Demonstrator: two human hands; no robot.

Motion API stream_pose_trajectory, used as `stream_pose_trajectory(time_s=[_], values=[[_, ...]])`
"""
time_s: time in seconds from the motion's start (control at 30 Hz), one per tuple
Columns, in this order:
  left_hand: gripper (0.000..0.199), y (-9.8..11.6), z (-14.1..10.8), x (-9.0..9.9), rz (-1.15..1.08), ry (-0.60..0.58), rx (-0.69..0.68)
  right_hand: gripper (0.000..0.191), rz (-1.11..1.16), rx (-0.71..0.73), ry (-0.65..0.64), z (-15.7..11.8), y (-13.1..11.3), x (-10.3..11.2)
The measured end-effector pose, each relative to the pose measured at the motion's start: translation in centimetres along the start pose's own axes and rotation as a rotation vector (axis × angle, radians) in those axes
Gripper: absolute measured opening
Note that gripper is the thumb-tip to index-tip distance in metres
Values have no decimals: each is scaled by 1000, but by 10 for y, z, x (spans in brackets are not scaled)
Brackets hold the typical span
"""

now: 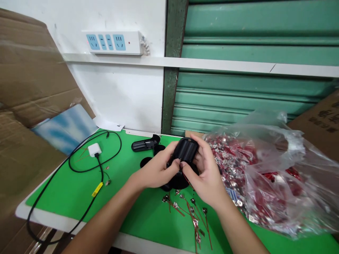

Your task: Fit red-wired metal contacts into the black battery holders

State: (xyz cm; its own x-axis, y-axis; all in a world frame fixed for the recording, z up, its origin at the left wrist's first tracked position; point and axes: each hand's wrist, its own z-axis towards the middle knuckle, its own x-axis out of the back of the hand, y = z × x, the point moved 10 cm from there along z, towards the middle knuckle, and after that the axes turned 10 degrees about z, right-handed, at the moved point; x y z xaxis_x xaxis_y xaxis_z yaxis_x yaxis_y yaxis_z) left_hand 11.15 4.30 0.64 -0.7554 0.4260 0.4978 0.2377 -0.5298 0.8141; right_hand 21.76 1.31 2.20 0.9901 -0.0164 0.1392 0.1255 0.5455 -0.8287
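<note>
Head view: left hand (160,167) and right hand (209,180) both gripping one black housing (185,150). Housing is held above the table at centre, tilted, recessed side facing the camera. Left: fingers bent round its left side, thumb pressing in at the lower edge. Right: fingers curled behind the right side, thumb at the same lower edge, tip close beside the left thumb. A thin red wire (187,179) runs down from between the thumbs by the right hand. Can't tell what it ends in there, too small.

More black below the housing, mostly covered by the hands; can't tell if it's a separate piece. Black handle-shaped part (144,144) lies behind and left of the hands on the green tabletop (127,162).

Loose metal contacts (204,210) with red leads are scattered on the green in front of the hands. Clear plastic bag (278,197) to the right, open and slumped, full of similar red and metal bits.

Left side: white block (94,150) on a looped black cable (90,204) with a yellow tag (97,189). Power strip (135,44) on the wall above, green shutter (254,24) beside it.
</note>
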Motion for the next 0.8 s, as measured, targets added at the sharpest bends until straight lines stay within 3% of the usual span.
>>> stream_pose_trajectory(time_s=[0.8], values=[[53,-3,0,-3,119,26,-47,60,-32,-30,50,-7,15,-4]])
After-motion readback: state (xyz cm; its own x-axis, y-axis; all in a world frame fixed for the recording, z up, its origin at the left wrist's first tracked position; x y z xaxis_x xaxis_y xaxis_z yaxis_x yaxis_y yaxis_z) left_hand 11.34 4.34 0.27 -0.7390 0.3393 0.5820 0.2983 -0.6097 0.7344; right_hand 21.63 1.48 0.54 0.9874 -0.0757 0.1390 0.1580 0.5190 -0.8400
